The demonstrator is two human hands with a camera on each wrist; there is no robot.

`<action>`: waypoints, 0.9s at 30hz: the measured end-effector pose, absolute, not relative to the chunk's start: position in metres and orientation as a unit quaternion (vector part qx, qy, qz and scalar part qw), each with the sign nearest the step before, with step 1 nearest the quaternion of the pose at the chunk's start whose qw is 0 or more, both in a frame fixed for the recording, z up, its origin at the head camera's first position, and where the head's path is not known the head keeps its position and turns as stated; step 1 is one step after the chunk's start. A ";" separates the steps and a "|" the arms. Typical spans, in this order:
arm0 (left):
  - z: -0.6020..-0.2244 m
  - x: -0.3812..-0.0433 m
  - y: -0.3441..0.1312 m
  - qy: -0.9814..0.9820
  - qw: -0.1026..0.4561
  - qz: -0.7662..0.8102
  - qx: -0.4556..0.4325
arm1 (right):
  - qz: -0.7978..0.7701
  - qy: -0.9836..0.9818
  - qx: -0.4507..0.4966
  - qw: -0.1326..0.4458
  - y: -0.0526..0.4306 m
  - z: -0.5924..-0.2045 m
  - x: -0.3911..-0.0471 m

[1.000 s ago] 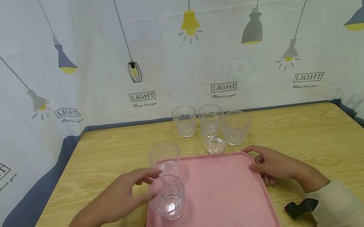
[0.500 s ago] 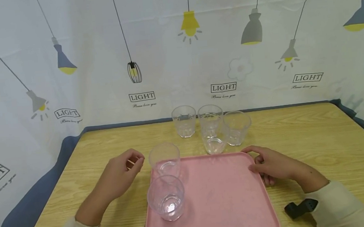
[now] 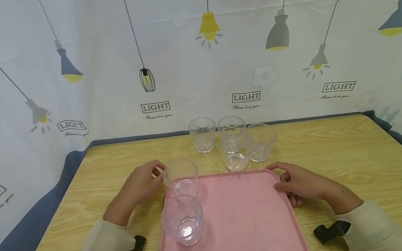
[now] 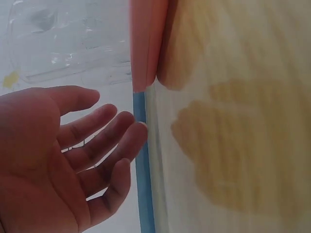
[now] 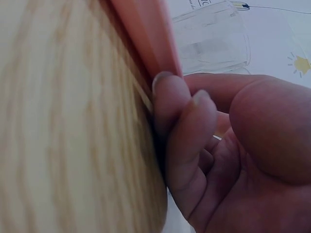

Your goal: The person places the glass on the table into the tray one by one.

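A pink tray [image 3: 243, 216] lies on the wooden table. My right hand [image 3: 299, 182] grips its far right corner, thumb on the rim; in the right wrist view the curled fingers [image 5: 187, 126] meet the tray's edge [image 5: 150, 34]. Two clear tumblers stand along the tray's left side: a nearer tumbler [image 3: 183, 221] and a farther tumbler [image 3: 181, 178]. Beside the farther one is my left hand [image 3: 141, 183], its fingers loosely bent. The left wrist view shows that hand [image 4: 73, 150] holding nothing, apart from the tray's edge [image 4: 146, 43].
Behind the tray stand more clear tumblers: one at the left [image 3: 203, 135], some overlapping in the middle [image 3: 235, 160], and one at the right [image 3: 260, 141]. A lamp-printed curtain [image 3: 196, 63] hangs beyond the table's [image 3: 348, 149] far edge.
My left hand has let go of the nearer tumbler, drawn back to the left, then moved forward beside the farther tumbler. The right hand stays at the tray's corner.
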State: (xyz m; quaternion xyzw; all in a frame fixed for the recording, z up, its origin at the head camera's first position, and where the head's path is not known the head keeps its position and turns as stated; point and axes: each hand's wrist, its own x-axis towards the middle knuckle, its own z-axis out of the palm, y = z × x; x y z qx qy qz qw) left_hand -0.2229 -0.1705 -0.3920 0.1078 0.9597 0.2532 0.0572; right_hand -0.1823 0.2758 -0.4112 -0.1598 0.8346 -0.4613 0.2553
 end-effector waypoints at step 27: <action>-0.395 -0.242 -0.167 0.926 0.149 0.258 0.232 | -0.461 0.835 -0.163 0.252 0.276 -0.412 -0.182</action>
